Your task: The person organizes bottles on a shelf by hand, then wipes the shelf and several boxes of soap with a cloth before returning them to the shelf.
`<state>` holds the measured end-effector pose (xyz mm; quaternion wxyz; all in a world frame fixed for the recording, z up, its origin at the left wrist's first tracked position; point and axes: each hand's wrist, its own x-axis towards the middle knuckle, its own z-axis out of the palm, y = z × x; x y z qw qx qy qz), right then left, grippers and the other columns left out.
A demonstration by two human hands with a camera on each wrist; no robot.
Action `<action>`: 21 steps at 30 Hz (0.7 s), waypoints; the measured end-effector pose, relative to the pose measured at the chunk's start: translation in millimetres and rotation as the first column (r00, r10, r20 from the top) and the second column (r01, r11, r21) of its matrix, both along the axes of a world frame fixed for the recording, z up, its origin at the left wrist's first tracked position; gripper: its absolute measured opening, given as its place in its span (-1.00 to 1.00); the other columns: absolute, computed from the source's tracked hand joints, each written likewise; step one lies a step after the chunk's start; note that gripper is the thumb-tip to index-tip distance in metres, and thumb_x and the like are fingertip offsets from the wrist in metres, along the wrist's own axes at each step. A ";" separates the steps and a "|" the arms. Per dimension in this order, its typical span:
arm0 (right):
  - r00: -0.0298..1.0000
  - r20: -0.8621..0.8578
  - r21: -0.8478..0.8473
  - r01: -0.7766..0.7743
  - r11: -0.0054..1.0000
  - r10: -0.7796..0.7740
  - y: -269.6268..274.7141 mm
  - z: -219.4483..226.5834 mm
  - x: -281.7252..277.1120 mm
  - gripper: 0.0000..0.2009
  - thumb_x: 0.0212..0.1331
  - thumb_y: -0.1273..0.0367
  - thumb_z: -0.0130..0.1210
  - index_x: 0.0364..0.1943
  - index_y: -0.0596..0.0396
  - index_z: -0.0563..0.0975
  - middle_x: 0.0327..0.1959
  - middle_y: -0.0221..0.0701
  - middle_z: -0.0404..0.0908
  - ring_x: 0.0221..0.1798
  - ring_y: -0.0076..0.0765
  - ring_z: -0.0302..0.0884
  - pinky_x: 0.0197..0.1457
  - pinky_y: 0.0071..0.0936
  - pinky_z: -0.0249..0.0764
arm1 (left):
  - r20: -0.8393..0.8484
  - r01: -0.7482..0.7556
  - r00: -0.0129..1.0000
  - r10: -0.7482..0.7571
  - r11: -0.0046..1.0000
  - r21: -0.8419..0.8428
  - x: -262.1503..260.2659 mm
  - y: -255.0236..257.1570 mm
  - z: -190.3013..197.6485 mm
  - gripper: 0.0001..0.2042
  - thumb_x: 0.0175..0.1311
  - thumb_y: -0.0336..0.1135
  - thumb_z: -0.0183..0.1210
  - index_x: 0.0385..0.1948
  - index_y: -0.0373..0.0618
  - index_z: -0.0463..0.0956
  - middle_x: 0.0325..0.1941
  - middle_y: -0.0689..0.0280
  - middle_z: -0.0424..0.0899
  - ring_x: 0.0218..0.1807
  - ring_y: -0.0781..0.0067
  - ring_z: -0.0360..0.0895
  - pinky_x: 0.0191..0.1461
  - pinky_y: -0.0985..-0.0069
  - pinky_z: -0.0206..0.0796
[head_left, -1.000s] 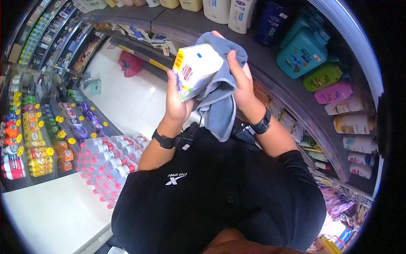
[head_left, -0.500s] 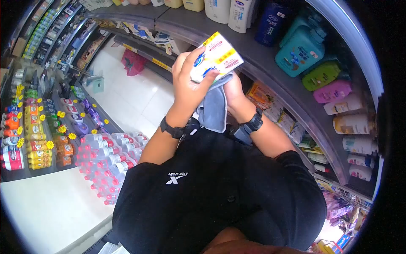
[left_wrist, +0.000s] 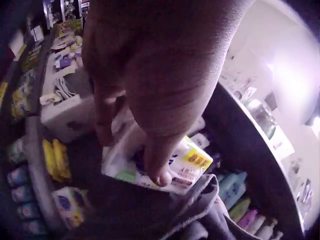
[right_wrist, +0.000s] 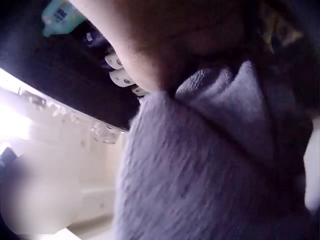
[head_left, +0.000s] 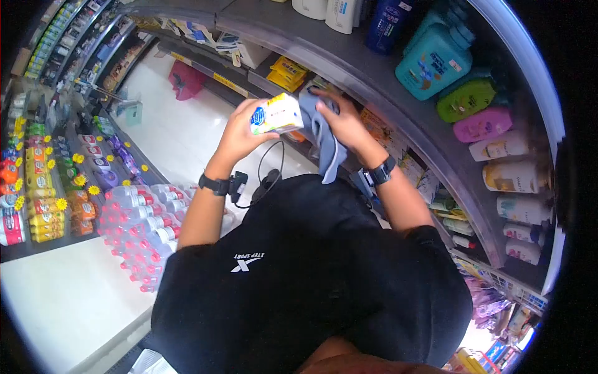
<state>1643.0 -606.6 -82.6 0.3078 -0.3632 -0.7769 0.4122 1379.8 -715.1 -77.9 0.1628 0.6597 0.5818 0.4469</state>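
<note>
My left hand (head_left: 238, 134) grips a white box-shaped pack (head_left: 278, 116) with a yellow band and a blue logo, out in front of the body. In the left wrist view the thumb lies across the printed face of the pack (left_wrist: 187, 165). My right hand (head_left: 349, 126) holds a grey-blue cloth (head_left: 325, 138), pinched near its top, with the lower part hanging down. The cloth is right beside the pack's right end. In the right wrist view the cloth (right_wrist: 190, 165) fills most of the picture and hides the fingertips.
A curved shelf (head_left: 268, 28) runs along the front and right, bearing a turquoise bottle (head_left: 433, 62), a green bottle (head_left: 466, 100) and several others. Yellow packs (head_left: 287, 73) sit on a lower shelf. Shrink-wrapped bottles (head_left: 143, 224) stand at left, and a pink bag (head_left: 185, 80) lies on the floor.
The pack was turned over between the hands, first with the cloth against it. Now the left hand has carried it down and leftward, and the right hand has drawn the cloth off to the right.
</note>
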 end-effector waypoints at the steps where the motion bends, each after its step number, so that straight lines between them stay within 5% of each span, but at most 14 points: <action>1: 1.000 0.030 -0.059 -0.007 0.998 0.009 1.6 -20.9 12.6 -0.51 0.41 0.17 0.15 0.31 0.16 0.51 0.29 0.02 0.57 0.38 0.02 0.51 0.48 -0.24 0.32 | -0.023 0.112 0.993 -0.113 0.992 -0.055 -3.9 3.3 -11.5 -0.22 -0.16 -0.26 0.64 0.21 -0.25 0.49 0.12 0.07 0.60 0.18 0.09 0.59 0.27 0.29 0.42; 3: 0.997 0.076 -0.129 -0.012 0.992 0.022 -7.1 -35.9 26.7 -0.46 0.39 0.17 0.18 0.36 0.15 0.47 0.34 0.04 0.53 0.41 0.05 0.47 0.50 -0.24 0.30 | -0.025 0.265 0.963 -0.270 0.956 -0.126 -4.0 13.9 -25.6 -0.31 -0.17 -0.37 0.57 0.13 -0.25 0.51 0.11 0.07 0.60 0.18 -0.03 0.57 0.28 0.25 0.41; 6: 0.986 0.162 -0.171 0.065 0.983 -0.037 -17.0 -40.6 38.2 -0.36 0.38 0.25 0.20 0.49 0.13 0.32 0.41 0.02 0.46 0.51 -0.03 0.36 0.56 -0.28 0.19 | -0.147 0.314 0.936 -0.320 0.947 -0.064 4.8 58.0 -44.7 -0.32 -0.17 -0.46 0.51 0.16 -0.25 0.51 0.16 0.03 0.59 0.26 -0.08 0.51 0.35 0.20 0.38; 9: 0.973 0.225 -0.035 0.061 0.998 -0.052 -12.7 -60.6 36.3 -0.22 0.36 0.25 0.23 0.59 0.10 0.13 0.45 0.05 0.40 0.53 -0.04 0.32 0.57 -0.28 0.18 | -0.247 0.267 0.929 -0.277 0.961 -0.074 25.2 106.3 -44.9 -0.31 -0.17 -0.50 0.46 0.19 -0.21 0.52 0.24 -0.03 0.56 0.34 -0.14 0.43 0.43 0.15 0.33; 10: 0.960 0.267 -0.102 0.119 0.988 -0.088 -8.6 -64.9 33.8 -0.18 0.34 0.21 0.24 0.60 0.10 0.08 0.48 0.08 0.35 0.54 0.06 0.30 0.57 -0.24 0.19 | -0.133 0.306 0.940 -0.315 0.948 -0.083 25.8 126.1 -65.0 -0.29 -0.15 -0.49 0.47 0.23 -0.15 0.51 0.31 -0.07 0.52 0.40 -0.20 0.37 0.48 0.12 0.30; 11: 0.943 0.310 -0.167 0.180 0.969 -0.122 -4.3 -70.4 30.3 -0.13 0.32 0.17 0.25 0.61 0.09 0.04 0.51 0.10 0.29 0.55 0.17 0.27 0.58 -0.21 0.20 | -0.264 0.286 0.915 -0.304 0.952 -0.105 31.1 142.8 -66.4 -0.26 -0.15 -0.46 0.50 0.25 -0.11 0.51 0.30 -0.04 0.55 0.38 -0.17 0.42 0.46 0.13 0.32; 12: 0.942 0.310 -0.169 0.186 0.968 -0.127 0.0 -80.0 26.1 -0.13 0.32 0.17 0.25 0.61 0.09 0.04 0.51 0.10 0.29 0.55 0.17 0.27 0.58 -0.21 0.20 | -0.392 0.265 0.873 -0.292 0.956 -0.123 37.6 157.0 -67.4 -0.24 -0.14 -0.43 0.54 0.28 -0.07 0.51 0.29 0.00 0.58 0.36 -0.15 0.46 0.45 0.13 0.33; 17: 0.925 0.268 -0.153 0.317 0.936 -0.270 41.0 -124.1 7.5 -0.15 0.26 0.19 0.29 0.56 0.17 0.11 0.45 0.07 0.36 0.55 0.13 0.25 0.59 -0.21 0.15 | -0.454 0.232 0.805 -0.381 0.908 -0.350 53.6 209.4 -93.9 -0.24 -0.07 -0.27 0.55 0.31 -0.09 0.48 0.34 -0.05 0.55 0.40 -0.16 0.43 0.49 0.14 0.27; 21: 0.875 0.315 -0.009 0.391 0.920 -0.368 43.2 -111.3 -3.4 -0.26 0.23 0.27 0.32 0.45 0.21 0.26 0.41 -0.01 0.43 0.53 0.05 0.28 0.57 -0.22 0.14 | -0.459 0.259 0.771 -0.442 0.876 -0.408 63.3 225.4 -106.0 -0.24 -0.01 -0.20 0.53 0.31 -0.18 0.47 0.38 -0.06 0.52 0.45 -0.13 0.39 0.53 0.15 0.19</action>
